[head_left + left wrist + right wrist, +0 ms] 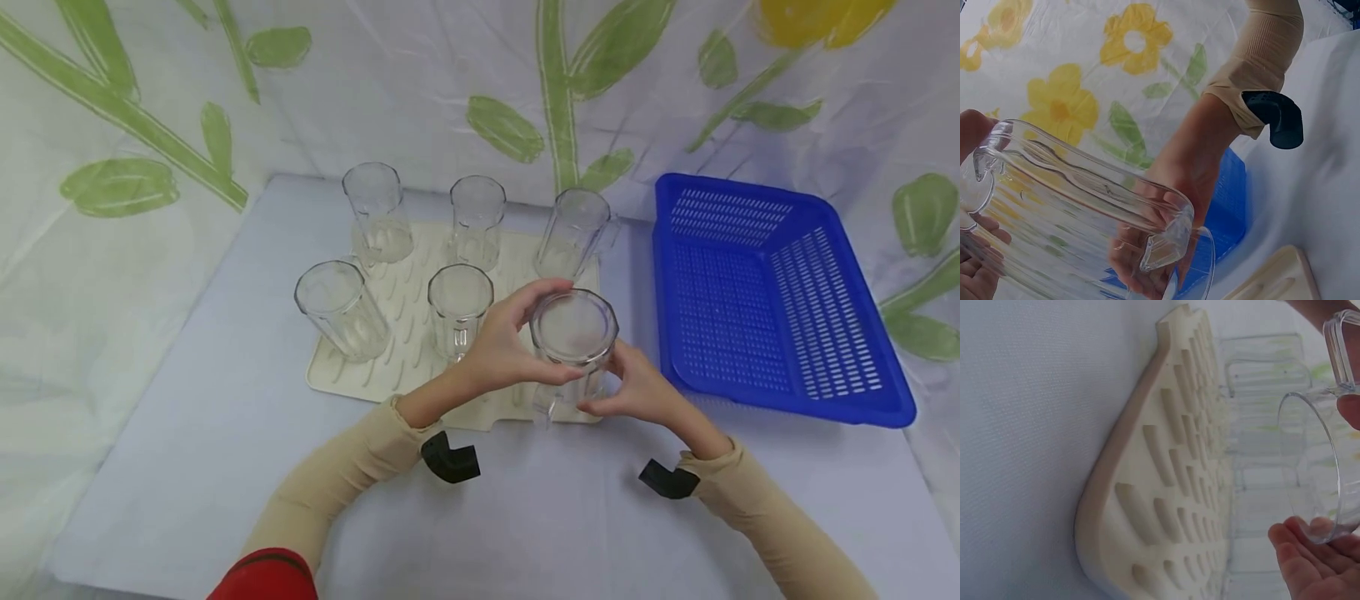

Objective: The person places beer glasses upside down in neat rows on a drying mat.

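Both hands hold one clear glass mug [573,329] above the front right of a cream drying mat [341,377]. My left hand [495,350] grips it near the top, thumb and fingers on opposite sides. Lower down, my right hand [637,387] holds it by the open-rim end. The mug [1310,462] appears upside down, its thin rim facing the mat. Its handle [547,404] points toward the person. Just left of the left hand stands another glass mug [459,296] on the mat.
More glass mugs stand on the mat: one at front left [341,312], others along the back, including a back right mug [573,233]. A blue plastic basket [780,408] sits to the right on the white-covered table [187,433]. A flowered cloth hangs behind.
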Tool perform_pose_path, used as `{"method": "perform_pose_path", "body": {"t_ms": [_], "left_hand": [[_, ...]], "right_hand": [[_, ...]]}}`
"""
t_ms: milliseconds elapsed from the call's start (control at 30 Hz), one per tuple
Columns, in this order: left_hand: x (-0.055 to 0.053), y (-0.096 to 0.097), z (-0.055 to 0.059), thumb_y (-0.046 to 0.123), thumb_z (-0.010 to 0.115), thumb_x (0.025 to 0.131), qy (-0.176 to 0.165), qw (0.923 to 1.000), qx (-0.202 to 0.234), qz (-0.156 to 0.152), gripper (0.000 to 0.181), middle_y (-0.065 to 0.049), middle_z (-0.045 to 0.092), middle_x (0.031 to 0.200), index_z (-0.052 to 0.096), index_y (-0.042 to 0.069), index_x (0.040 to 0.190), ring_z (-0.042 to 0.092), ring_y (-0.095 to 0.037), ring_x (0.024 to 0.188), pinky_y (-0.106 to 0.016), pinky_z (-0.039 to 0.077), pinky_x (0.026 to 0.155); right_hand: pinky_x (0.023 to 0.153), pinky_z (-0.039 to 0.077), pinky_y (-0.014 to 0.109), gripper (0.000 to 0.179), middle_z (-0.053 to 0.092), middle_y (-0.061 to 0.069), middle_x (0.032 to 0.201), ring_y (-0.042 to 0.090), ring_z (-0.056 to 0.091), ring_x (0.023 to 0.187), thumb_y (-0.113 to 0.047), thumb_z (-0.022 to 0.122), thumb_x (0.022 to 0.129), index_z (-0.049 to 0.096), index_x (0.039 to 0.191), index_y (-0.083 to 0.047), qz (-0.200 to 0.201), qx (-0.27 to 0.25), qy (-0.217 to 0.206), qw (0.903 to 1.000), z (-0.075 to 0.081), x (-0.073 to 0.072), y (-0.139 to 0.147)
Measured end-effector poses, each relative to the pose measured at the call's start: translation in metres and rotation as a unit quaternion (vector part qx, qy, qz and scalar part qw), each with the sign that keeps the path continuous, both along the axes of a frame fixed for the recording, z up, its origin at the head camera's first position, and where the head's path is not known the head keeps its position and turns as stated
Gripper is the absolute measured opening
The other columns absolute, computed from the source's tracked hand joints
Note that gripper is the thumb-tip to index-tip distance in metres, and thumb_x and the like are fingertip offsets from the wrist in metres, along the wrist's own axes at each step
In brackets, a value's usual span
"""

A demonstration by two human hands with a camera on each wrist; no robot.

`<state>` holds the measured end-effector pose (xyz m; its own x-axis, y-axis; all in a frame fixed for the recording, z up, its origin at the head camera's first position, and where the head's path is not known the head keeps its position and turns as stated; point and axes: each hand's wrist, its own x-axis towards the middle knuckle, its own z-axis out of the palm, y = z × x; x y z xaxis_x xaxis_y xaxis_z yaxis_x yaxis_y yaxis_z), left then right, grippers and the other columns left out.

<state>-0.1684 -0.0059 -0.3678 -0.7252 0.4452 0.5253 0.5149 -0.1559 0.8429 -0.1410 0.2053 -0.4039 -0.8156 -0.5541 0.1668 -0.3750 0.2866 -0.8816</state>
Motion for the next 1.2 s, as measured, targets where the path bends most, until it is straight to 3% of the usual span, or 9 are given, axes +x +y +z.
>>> {"method": "perform_pose_path", "body": {"t_ms": [100, 300, 667, 800, 933, 1000, 1200], "left_hand": [[-0.001, 0.003, 0.002, 0.003, 0.083, 0.053, -0.003, 0.9996, -0.027, 0.002, 0.081, -0.013, 0.052, 0.119, 0.044, -0.005, 0.123, 0.051, -0.019, 0.104, -0.029, 0.041, 0.087], [-0.003, 0.008, 0.004, 0.01, 0.085, 0.053, -0.004, 0.9976, -0.069, -0.003, 0.081, -0.009, 0.052, 0.119, 0.045, -0.003, 0.123, 0.049, -0.011, 0.104, -0.025, 0.04, 0.087], [-0.005, 0.006, 0.004, 0.012, 0.086, 0.052, 0.02, 0.9966, -0.08, 0.01, 0.083, -0.012, 0.051, 0.12, 0.045, -0.004, 0.123, 0.049, -0.015, 0.105, -0.023, 0.039, 0.087], [-0.005, 0.006, 0.005, 0.013, 0.086, 0.053, 0.026, 0.995, -0.095, 0.02, 0.084, -0.012, 0.05, 0.121, 0.044, -0.003, 0.123, 0.046, -0.01, 0.107, -0.022, 0.036, 0.09], [-0.006, 0.009, 0.008, 0.015, 0.085, 0.054, 0.036, 0.9911, -0.124, 0.033, 0.083, -0.01, 0.049, 0.121, 0.044, -0.002, 0.123, 0.044, -0.009, 0.108, -0.02, 0.034, 0.091], [-0.008, 0.011, 0.01, 0.016, 0.085, 0.054, 0.036, 0.9887, -0.141, 0.036, 0.082, -0.01, 0.049, 0.121, 0.044, -0.002, 0.124, 0.044, -0.01, 0.108, -0.019, 0.033, 0.09], [-0.016, 0.012, 0.011, 0.012, 0.083, 0.057, 0.006, 0.9829, -0.184, 0.013, 0.084, -0.01, 0.047, 0.124, 0.04, -0.002, 0.128, 0.045, -0.014, 0.108, -0.018, 0.034, 0.089]], "right_hand": [[0.089, 0.037, 0.02, 0.078, 0.048, 0.026, 0.114, 0.005, 0.045, 0.106, 0.016, 0.074, 0.056, 0.035, 0.123, 0.015, -0.009, 0.001, 0.008, 0.9999, 0.008, 0.003, -0.004], [0.081, 0.044, 0.024, 0.078, 0.05, 0.021, 0.112, 0.011, 0.047, 0.102, 0.013, 0.076, 0.055, 0.036, 0.121, 0.012, -0.025, 0.002, 0.034, 0.9991, 0.006, 0.006, -0.007], [0.08, 0.044, 0.022, 0.075, 0.051, 0.025, 0.109, 0.011, 0.048, 0.101, 0.013, 0.077, 0.054, 0.038, 0.119, 0.014, -0.041, 0.009, 0.049, 0.9979, 0.002, 0.003, -0.01], [0.081, 0.043, 0.023, 0.076, 0.05, 0.027, 0.11, 0.022, 0.048, 0.103, 0.012, 0.077, 0.054, 0.038, 0.119, 0.014, -0.042, 0.011, 0.068, 0.9968, 0.003, -0.002, -0.012], [0.082, 0.042, 0.038, 0.08, 0.047, 0.03, 0.111, 0.038, 0.045, 0.101, 0.013, 0.078, 0.053, 0.035, 0.121, 0.016, -0.038, 0.007, 0.097, 0.9945, 0.003, -0.009, -0.012], [0.084, 0.039, 0.039, 0.081, 0.047, 0.029, 0.111, 0.038, 0.045, 0.101, 0.013, 0.078, 0.053, 0.035, 0.121, 0.016, -0.046, 0.011, 0.108, 0.993, 0.002, -0.012, -0.011], [0.085, 0.04, 0.028, 0.075, 0.052, 0.03, 0.108, 0.036, 0.048, 0.1, 0.01, 0.079, 0.053, 0.04, 0.117, 0.017, -0.092, 0.031, 0.124, 0.9875, -0.004, -0.017, -0.01]]}}
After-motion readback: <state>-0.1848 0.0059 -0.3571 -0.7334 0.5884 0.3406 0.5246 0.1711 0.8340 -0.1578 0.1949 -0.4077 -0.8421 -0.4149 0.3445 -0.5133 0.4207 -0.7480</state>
